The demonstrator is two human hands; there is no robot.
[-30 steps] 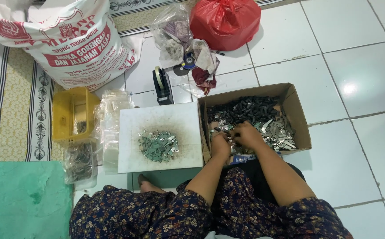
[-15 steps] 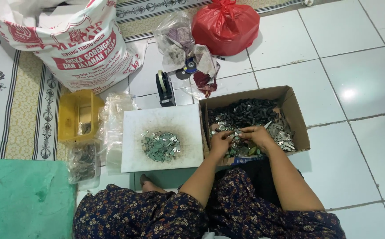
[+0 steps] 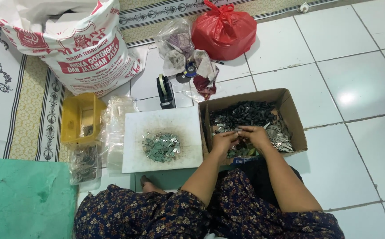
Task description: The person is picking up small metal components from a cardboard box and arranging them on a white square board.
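Note:
Both my hands are inside an open cardboard box (image 3: pixel 293 110) on the floor in front of my lap. My left hand (image 3: pixel 223 140) and my right hand (image 3: pixel 255 134) are close together, fingers curled over small parts. The box holds a heap of dark cylindrical pieces (image 3: pixel 245 113) at the back and shiny metal pieces (image 3: pixel 282 135) at the right. What my fingers pinch is too small to make out. Left of the box lies a white board (image 3: pixel 162 124) with a small pile of greenish metal bits (image 3: pixel 160 146).
A yellow plastic basket (image 3: pixel 80 117) and clear plastic bags (image 3: pixel 84 163) lie left of the board. A tape dispenser (image 3: pixel 166 91), a large printed white sack (image 3: pixel 75 44), a red plastic bag (image 3: pixel 223 30) and crumpled clear bags (image 3: pixel 179 46) stand behind. A green mat (image 3: pixel 20 199) lies at the lower left.
My hands stay in the box, shifting slightly among the parts. The view has moved a little; nothing else changed place.

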